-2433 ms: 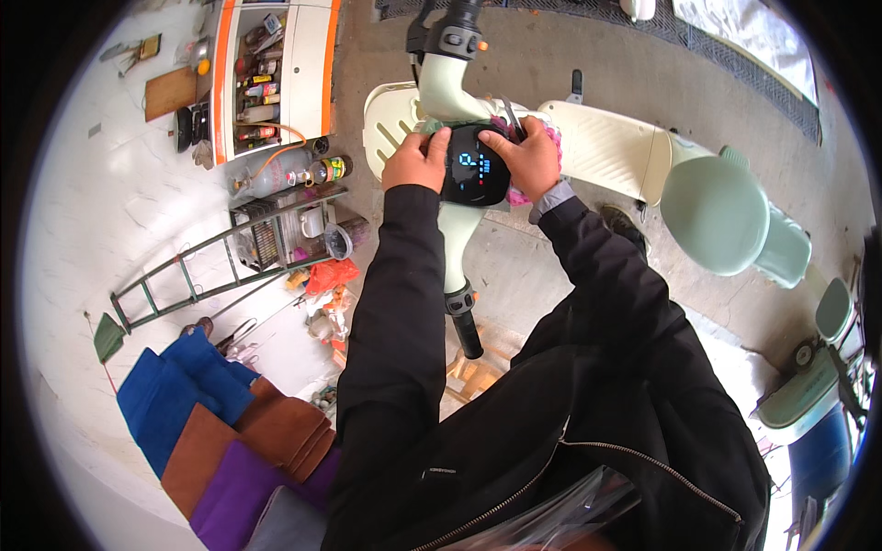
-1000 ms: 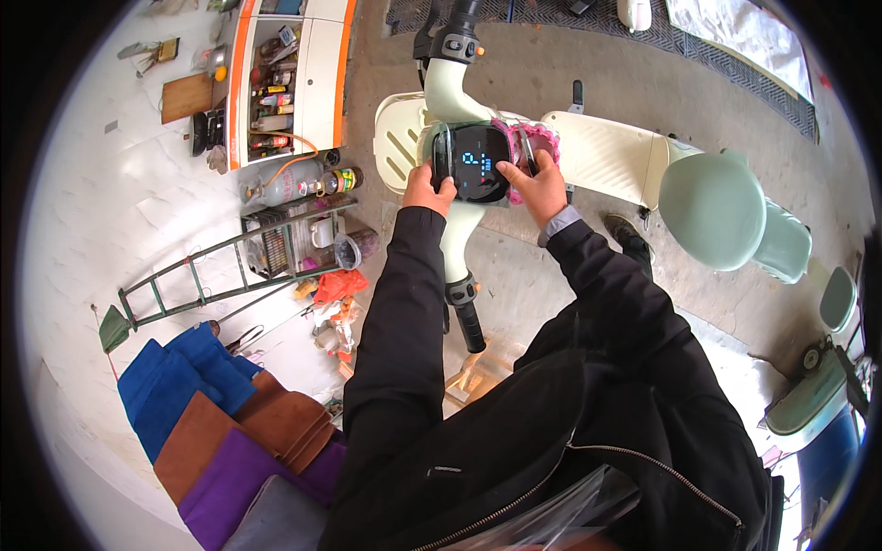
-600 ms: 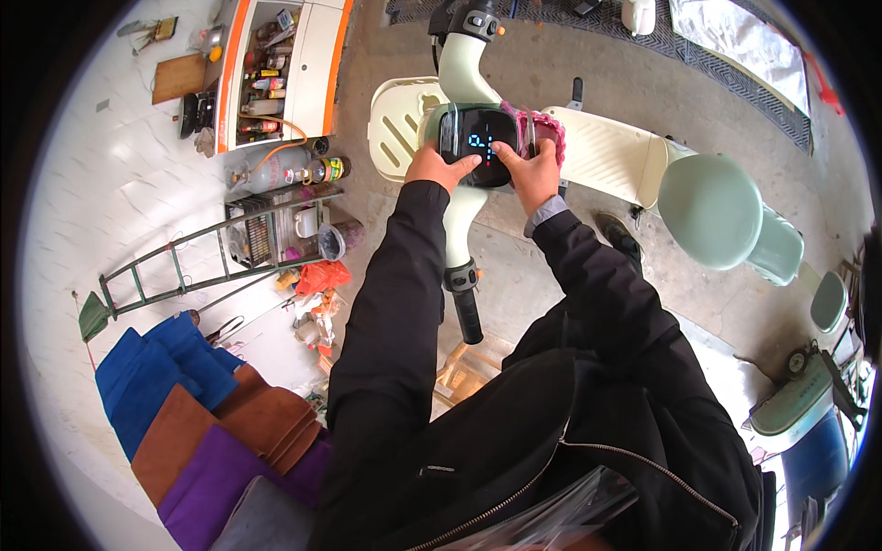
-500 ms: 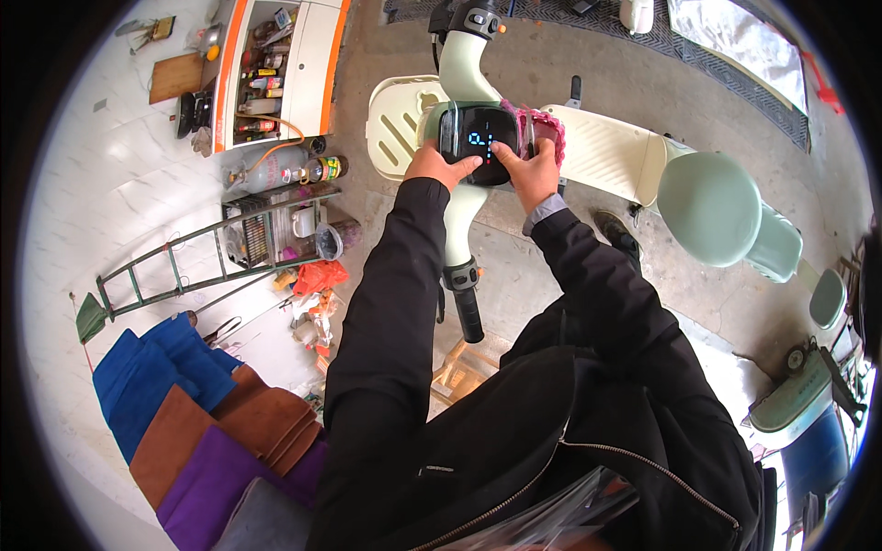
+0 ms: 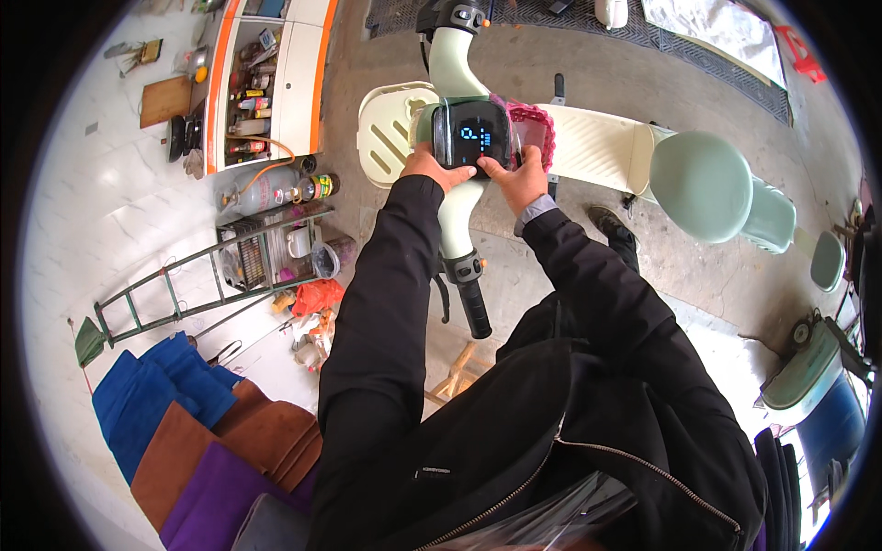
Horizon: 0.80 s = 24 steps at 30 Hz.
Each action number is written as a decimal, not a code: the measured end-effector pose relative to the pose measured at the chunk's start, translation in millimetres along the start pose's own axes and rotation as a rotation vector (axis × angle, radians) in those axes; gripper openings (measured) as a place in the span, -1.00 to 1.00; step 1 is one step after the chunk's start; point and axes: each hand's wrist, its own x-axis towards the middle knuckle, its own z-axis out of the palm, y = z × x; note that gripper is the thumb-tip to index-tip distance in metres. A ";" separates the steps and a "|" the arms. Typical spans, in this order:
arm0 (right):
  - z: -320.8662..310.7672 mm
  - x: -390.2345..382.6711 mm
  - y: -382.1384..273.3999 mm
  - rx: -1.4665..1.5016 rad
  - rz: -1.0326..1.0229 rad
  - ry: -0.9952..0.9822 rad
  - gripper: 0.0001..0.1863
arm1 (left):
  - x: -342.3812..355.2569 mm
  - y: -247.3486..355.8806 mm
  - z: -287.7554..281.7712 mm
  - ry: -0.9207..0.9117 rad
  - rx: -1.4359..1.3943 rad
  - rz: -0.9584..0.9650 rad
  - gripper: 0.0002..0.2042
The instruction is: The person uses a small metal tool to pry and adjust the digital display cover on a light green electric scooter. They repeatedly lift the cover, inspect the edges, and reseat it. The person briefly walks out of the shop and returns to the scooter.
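A pale green electric scooter fills the middle, with a black display (image 5: 470, 127) showing lit blue symbols between its curved handlebar arms (image 5: 452, 57). My left hand (image 5: 432, 170) is closed on the display's lower left edge, thumb along the bottom. My right hand (image 5: 516, 182) is closed at its lower right, thumb pressed near the bottom corner, index finger bent round the side. A pink fringed item (image 5: 542, 138) sits beside the display, behind my right hand; what it is exactly I cannot tell.
Behind lie the cream footboard (image 5: 606, 149) and pale green seat (image 5: 698, 184). At left are a cabinet with bottles (image 5: 299, 87), a gas cylinder (image 5: 248, 193), a metal ladder (image 5: 161, 298) and folded coloured mats (image 5: 170, 404). A second pale green vehicle (image 5: 799, 376) is at right.
Both hands have shifted toward the display's bottom edge, my right thumb moving from its middle to the lower corner. The view has swung slightly, and the handlebar appears a little further left.
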 end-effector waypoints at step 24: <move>-6.2 22.5 12.6 0.052 0.034 0.010 0.03 | -42.3 63.9 -15.1 0.368 0.455 0.142 0.46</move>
